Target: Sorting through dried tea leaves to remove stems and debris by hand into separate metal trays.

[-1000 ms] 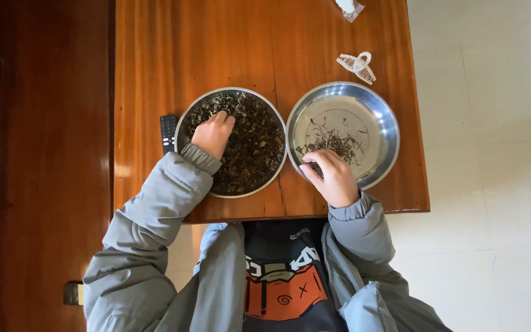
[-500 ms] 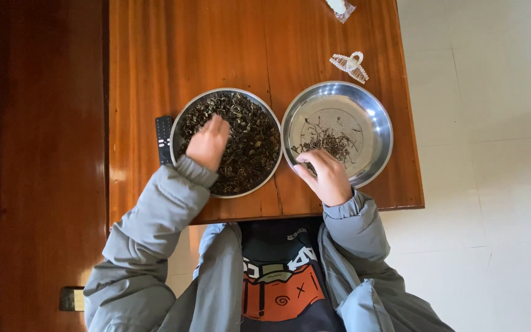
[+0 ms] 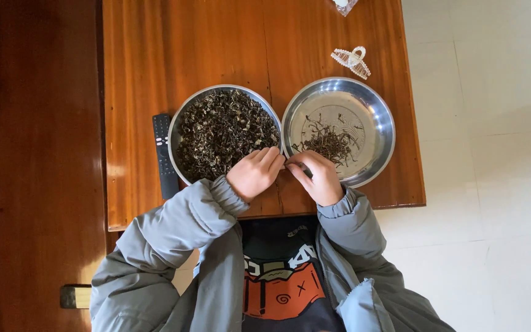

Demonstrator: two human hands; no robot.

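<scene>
Two round steel bowls sit side by side on a wooden table. The left bowl [image 3: 182, 120] is full of dark dried leaves [image 3: 222, 129]. The right bowl [image 3: 383, 117] holds only a small heap of dark stems [image 3: 332, 142]. My left hand [image 3: 254, 173] and my right hand [image 3: 318, 175] meet between the two bowls at their near rims, fingertips touching. The fingers are curled together, pinching something small that I cannot make out. Grey jacket sleeves cover both arms.
A black remote control [image 3: 165, 155] lies just left of the left bowl. A pale hair claw clip [image 3: 351, 60] rests behind the right bowl. A clear small packet [image 3: 343, 5] is at the table's far edge. The wooden table [image 3: 216, 43] ends close to my body; pale floor lies to the right.
My left hand has come out of the leaf-filled bowl and moved right. My right hand shifted left from the right bowl's rim. Both now meet between the bowls.
</scene>
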